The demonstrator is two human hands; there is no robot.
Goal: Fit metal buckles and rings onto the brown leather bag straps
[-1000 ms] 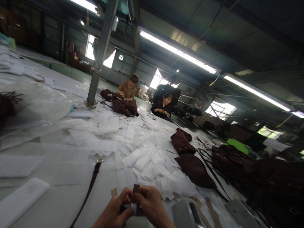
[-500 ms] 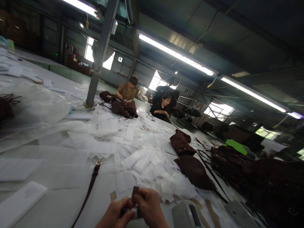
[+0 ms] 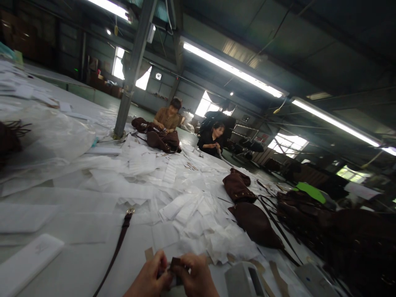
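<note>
Tucking brown tab (image 3: 175,261) lower

Two hands, the left hand (image 3: 149,277) and the right hand (image 3: 195,279), pinched one small brown piece (image 3: 175,261). On the desk (image 3: 77,264) lay one brown strap (image 3: 119,243), one white box (image 3: 27,260) near left, one grey device (image 3: 243,280) near right, two brown bags (image 3: 237,186) mid-right and one green sheet (image 3: 309,191). Two co-workers (image 3: 168,117) sat at the far end by one steel column (image 3: 133,70). The white paper slips (image 3: 185,206) were too many to count.

Fluorescent tube lights (image 3: 232,68) are mounted under a dark ceiling (image 3: 309,37), above the right hand (image 3: 194,279). A grey column (image 3: 133,70) and bright windows (image 3: 206,103) are noted far beyond it.
</note>
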